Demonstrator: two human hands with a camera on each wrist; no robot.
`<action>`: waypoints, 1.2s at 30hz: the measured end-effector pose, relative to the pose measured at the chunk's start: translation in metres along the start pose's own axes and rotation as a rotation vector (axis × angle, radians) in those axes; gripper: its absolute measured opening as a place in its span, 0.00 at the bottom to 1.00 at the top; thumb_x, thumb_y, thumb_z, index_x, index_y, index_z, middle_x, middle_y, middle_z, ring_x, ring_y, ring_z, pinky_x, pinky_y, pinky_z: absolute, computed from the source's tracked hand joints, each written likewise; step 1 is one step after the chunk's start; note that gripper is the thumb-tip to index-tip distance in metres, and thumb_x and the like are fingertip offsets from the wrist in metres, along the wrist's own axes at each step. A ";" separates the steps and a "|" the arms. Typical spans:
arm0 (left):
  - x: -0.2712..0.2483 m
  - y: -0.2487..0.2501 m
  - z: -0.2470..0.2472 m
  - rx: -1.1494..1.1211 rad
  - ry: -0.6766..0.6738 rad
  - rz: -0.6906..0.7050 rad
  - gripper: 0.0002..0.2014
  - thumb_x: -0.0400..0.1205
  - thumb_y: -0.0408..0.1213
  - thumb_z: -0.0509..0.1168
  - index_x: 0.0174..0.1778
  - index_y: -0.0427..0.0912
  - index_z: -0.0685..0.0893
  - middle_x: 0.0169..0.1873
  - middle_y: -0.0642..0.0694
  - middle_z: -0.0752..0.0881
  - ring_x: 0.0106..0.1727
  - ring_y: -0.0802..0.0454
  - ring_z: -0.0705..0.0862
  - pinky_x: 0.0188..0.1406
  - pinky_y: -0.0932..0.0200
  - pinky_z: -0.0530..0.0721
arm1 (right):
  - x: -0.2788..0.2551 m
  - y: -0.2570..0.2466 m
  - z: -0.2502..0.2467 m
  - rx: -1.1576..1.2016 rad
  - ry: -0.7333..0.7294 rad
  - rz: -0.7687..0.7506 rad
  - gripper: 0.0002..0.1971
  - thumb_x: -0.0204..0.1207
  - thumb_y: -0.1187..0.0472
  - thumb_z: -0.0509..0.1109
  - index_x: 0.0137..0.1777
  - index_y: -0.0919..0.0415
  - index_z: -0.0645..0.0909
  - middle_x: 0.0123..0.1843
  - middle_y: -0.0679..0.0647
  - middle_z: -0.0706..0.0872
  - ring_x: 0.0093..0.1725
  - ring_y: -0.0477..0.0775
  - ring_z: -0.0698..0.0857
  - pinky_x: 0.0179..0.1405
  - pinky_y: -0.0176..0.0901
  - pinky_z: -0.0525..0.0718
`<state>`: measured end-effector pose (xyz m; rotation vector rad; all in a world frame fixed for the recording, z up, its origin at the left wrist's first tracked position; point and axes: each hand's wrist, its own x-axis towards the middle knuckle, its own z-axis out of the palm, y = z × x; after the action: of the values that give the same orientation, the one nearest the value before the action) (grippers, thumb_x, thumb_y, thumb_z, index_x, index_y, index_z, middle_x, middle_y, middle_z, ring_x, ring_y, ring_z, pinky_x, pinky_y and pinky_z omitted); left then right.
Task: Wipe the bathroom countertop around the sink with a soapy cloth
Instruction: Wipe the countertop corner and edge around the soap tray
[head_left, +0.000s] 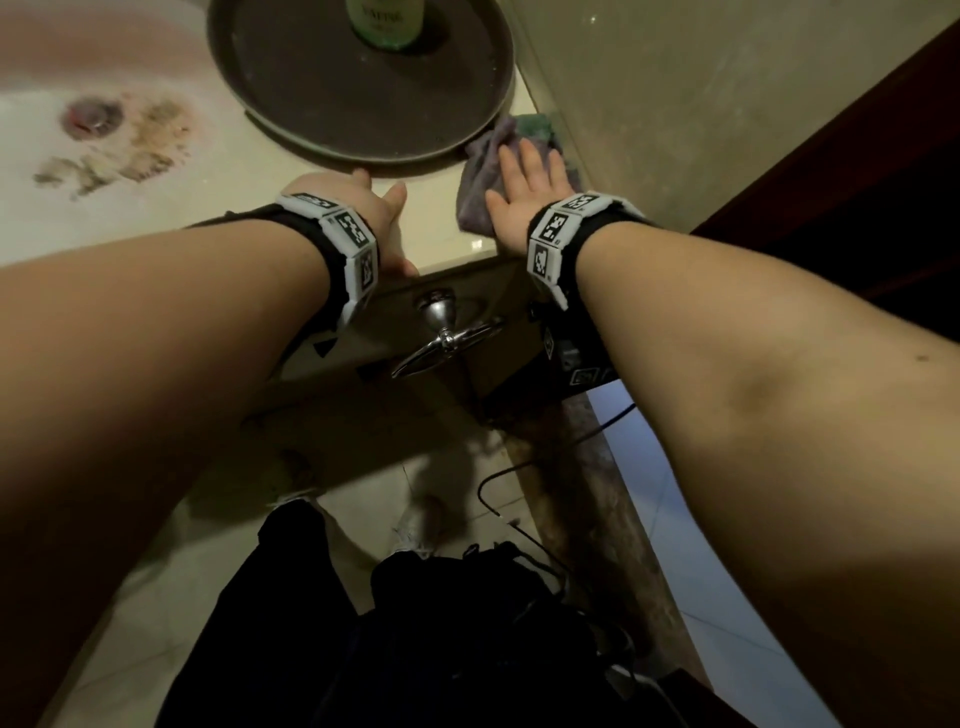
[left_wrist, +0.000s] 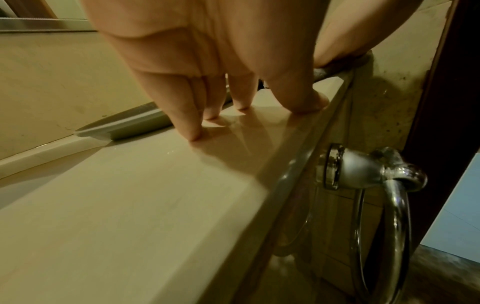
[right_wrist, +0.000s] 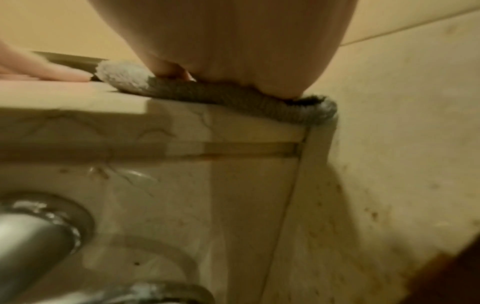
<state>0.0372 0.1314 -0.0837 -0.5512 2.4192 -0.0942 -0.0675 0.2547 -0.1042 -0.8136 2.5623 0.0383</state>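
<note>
- Tiled wall (head_left: 727, 104): beige, speckled with dark spots low down, closing off the right end of the tabletop; dark wooden door frame (head_left: 857, 182) further right.
- Floor (head_left: 156, 597): pale tiles, black cable trailing across.
- Tabletop (head_left: 441, 244): cream, glossy, reflecting the fingers in the left wrist view; front face marbled and stained.
- Sink (head_left: 104, 130): white basin at left, brown smears near the drain.
- Round dark tray (head_left: 363, 93): sitting on the tabletop beside the sink, green bottle (head_left: 384, 21) standing in it.
- Chrome towel ring (head_left: 447, 338): mounted on the front face under the tabletop edge.
- Cloth (head_left: 478, 187): greyish-purple, bunched, lying flat in the right front corner of the tabletop, touching the wall, just beside the tray.
- Right hand (head_left: 524, 192): flat, fingers straight, pressing down on the cloth.
- Left hand (head_left: 379, 218): spread, fingertips (left_wrist: 193, 133) planted on bare tabletop near the front edge, gripping nothing.
</note>
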 end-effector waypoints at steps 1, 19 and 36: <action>0.001 0.000 0.000 -0.002 -0.002 -0.003 0.46 0.75 0.66 0.61 0.84 0.53 0.45 0.83 0.40 0.53 0.76 0.32 0.69 0.65 0.38 0.77 | 0.001 -0.001 0.000 -0.003 0.004 0.000 0.30 0.86 0.49 0.45 0.84 0.52 0.40 0.86 0.49 0.39 0.85 0.59 0.38 0.83 0.51 0.39; -0.002 -0.006 0.004 0.014 0.043 0.045 0.46 0.73 0.69 0.60 0.83 0.55 0.48 0.84 0.41 0.53 0.76 0.35 0.70 0.67 0.41 0.75 | -0.055 -0.023 0.031 -0.056 -0.029 -0.077 0.32 0.85 0.47 0.47 0.84 0.50 0.38 0.86 0.49 0.35 0.84 0.64 0.34 0.82 0.56 0.37; -0.005 -0.007 -0.002 0.001 0.003 0.047 0.48 0.73 0.68 0.62 0.83 0.55 0.45 0.84 0.44 0.52 0.77 0.39 0.70 0.62 0.44 0.80 | 0.006 -0.010 -0.002 0.031 -0.028 0.058 0.30 0.86 0.51 0.48 0.84 0.53 0.42 0.86 0.51 0.39 0.85 0.62 0.38 0.82 0.55 0.38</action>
<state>0.0426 0.1271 -0.0780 -0.4942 2.4328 -0.0761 -0.0674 0.2428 -0.1036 -0.7226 2.5535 0.0276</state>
